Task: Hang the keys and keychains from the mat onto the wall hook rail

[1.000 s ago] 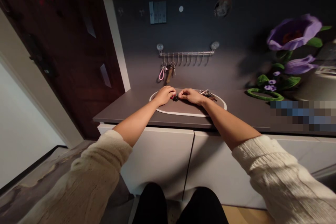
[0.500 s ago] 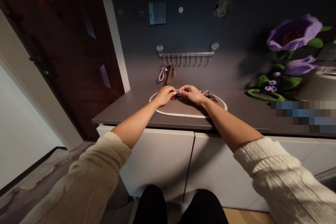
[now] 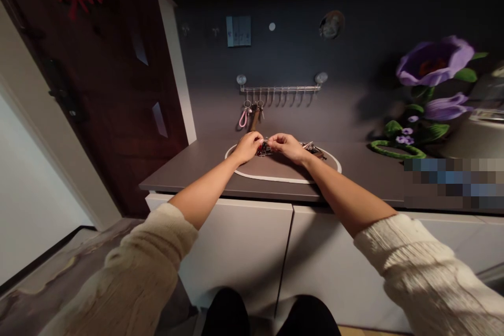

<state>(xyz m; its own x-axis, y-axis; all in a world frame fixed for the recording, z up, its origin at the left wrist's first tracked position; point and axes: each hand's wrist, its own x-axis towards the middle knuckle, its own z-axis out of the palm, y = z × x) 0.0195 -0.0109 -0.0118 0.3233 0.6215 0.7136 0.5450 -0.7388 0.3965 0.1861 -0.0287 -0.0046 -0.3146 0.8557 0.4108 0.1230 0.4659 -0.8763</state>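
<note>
My left hand [image 3: 251, 147] and my right hand [image 3: 285, 146] meet over an oval mat [image 3: 271, 173] on the counter. Both have their fingertips pinched together, almost touching. Between them is what looks like a key ring [image 3: 265, 148] with red, dark and shiny metal pieces; the fingers partly hide it. Just beyond my right wrist, a pile of keys [image 3: 314, 150] with a brown piece lies on the mat, half covered by that hand.
A clear hook rack [image 3: 281, 89] is fixed to the dark wall, with a pink loop [image 3: 243, 118] and other keys hanging at its left end. Purple artificial flowers [image 3: 435, 63] stand at the right beside a lamp. The brown door [image 3: 118, 89] is at the left.
The view has tilted up slightly, so everything sits lower in the picture. My hands stay pinched at the same place over the mat, with only small finger movement.
</note>
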